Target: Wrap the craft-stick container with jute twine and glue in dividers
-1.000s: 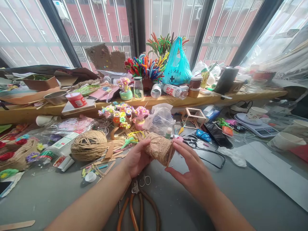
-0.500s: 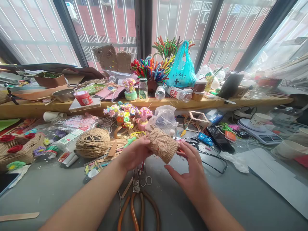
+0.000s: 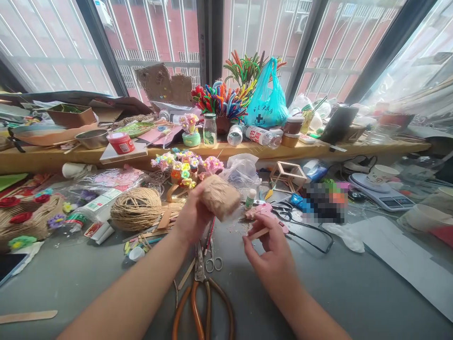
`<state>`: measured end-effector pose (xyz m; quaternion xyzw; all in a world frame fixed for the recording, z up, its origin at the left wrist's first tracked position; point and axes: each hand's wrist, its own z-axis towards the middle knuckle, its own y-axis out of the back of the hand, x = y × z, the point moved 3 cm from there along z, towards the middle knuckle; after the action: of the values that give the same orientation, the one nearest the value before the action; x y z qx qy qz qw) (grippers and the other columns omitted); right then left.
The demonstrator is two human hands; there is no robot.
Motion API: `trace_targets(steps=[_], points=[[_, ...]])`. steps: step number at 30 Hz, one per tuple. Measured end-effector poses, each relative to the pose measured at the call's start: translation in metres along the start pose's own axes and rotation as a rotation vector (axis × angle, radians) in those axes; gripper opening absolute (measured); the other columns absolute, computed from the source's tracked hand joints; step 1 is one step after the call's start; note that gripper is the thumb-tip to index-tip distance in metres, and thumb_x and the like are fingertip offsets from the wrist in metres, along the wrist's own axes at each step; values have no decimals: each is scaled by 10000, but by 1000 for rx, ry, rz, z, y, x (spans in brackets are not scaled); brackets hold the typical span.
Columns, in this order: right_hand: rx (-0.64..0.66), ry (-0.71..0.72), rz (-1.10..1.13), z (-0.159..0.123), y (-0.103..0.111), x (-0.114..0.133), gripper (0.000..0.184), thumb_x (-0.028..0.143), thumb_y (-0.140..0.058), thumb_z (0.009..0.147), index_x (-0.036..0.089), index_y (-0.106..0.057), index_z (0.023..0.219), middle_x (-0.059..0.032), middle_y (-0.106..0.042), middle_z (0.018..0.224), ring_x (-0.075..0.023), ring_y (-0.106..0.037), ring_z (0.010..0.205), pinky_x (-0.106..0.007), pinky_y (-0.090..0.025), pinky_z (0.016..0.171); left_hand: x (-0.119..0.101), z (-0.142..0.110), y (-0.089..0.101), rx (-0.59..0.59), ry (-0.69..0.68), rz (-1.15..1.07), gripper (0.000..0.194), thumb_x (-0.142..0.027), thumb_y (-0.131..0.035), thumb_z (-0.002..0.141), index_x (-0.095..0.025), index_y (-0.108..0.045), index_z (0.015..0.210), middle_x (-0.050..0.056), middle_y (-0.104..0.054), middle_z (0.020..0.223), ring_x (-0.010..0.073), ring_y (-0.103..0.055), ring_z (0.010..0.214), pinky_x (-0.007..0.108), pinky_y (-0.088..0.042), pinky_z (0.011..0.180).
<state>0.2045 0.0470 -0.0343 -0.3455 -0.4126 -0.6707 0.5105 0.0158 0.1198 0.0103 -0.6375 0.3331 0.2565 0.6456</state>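
Note:
My left hand (image 3: pixel 193 217) is closed round the near left side of a twine-wrapped cylinder (image 3: pixel 221 197), tan and smeared by motion, held tilted above the table. Lower and to the right, my right hand (image 3: pixel 272 250) pinches a short pale wooden stick (image 3: pixel 259 233) between thumb and fingers, apart from the cylinder. Just behind that hand lie a pink piece (image 3: pixel 264 209) and a small white-capped bottle (image 3: pixel 250 198). Small scissors (image 3: pixel 214 263) and large shears with orange-brown handles (image 3: pixel 198 302) rest on the table between my forearms.
A ball of twine (image 3: pixel 136 210) and flat wooden sticks (image 3: pixel 170 219) lie to the left. Black-handled scissors (image 3: pixel 283 211) and a kitchen scale (image 3: pixel 392 200) are on the right. Behind runs a crowded ledge (image 3: pixel 166 153) with jars, bottles and a turquoise bag (image 3: pixel 269 104).
My right hand has come off the cylinder, moved down, and now pinches a wooden stick. My left hand has shifted the cylinder left and slightly up, turning it.

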Motion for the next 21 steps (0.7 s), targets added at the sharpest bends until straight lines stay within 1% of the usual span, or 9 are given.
trace_targets(steps=[3,6,8,11,13,14,16,19,21], points=[[203,-73,8,-6,-5,1,271,256,-547,990,282,-585,1257,-55,-642,992,-200,-666,799,-361,-607,742,-22,7,11,-68,-54,-153,448,-502,-577,979,-177,-690,1265,93,-781,1209,240,-716,1159,327,-583,959],[380,-96,-15,-14,-15,-3,273,229,-478,1004,280,-587,1249,-54,-674,1011,-191,-671,781,-361,-596,745,-39,10,20,-112,-147,-241,464,-560,-591,959,-216,-698,1251,53,-793,1175,229,-721,1158,338,-576,998],[441,-148,7,-18,-22,-8,283,223,-427,1012,270,-574,1248,-59,-679,1035,-187,-679,779,-375,-600,760,-49,9,18,-88,-206,-267,471,-564,-603,951,-225,-693,1266,45,-790,1195,234,-709,1189,362,-561,1042],[430,-224,53,-18,-26,-17,304,221,-428,991,245,-555,1265,-88,-686,1098,-206,-714,832,-398,-623,772,-62,4,8,-81,-227,-290,422,-518,-606,964,-216,-702,1243,43,-796,1180,224,-706,1199,360,-548,1068],[400,-135,-34,-14,-22,-17,343,213,-508,946,243,-583,1279,-114,-693,1202,-255,-713,1038,-466,-600,929,-71,-3,3,-104,-227,-293,397,-509,-606,967,-219,-711,1217,36,-803,1152,218,-718,1173,353,-557,1054],[382,-61,-102,-11,-18,-15,362,203,-545,923,245,-607,1277,-121,-689,1258,-280,-678,1153,-501,-557,1019,-74,-7,1,-114,-218,-282,397,-512,-604,968,-221,-710,1216,35,-802,1151,217,-724,1157,352,-568,1037],[368,57,-213,-5,-8,-9,367,183,-582,896,244,-653,1252,-125,-686,1308,-309,-617,1267,-538,-488,1104,-77,-18,1,-125,-170,-217,419,-513,-598,973,-208,-700,1242,49,-794,1172,222,-736,1124,345,-597,980],[459,120,-258,1,7,0,297,184,-609,882,244,-709,1154,-111,-728,1203,-306,-657,1175,-511,-531,1034,-70,-40,8,-136,-89,-11,459,-497,-611,966,-188,-668,1300,91,-775,1204,245,-752,1054,362,-635,876],[483,127,-266,5,16,6,259,193,-623,871,245,-723,1104,-96,-744,1112,-289,-690,1049,-478,-566,945,-62,-58,13,-178,-100,143,483,-474,-668,931,-197,-637,1326,97,-760,1221,251,-752,1022,375,-638,850]])
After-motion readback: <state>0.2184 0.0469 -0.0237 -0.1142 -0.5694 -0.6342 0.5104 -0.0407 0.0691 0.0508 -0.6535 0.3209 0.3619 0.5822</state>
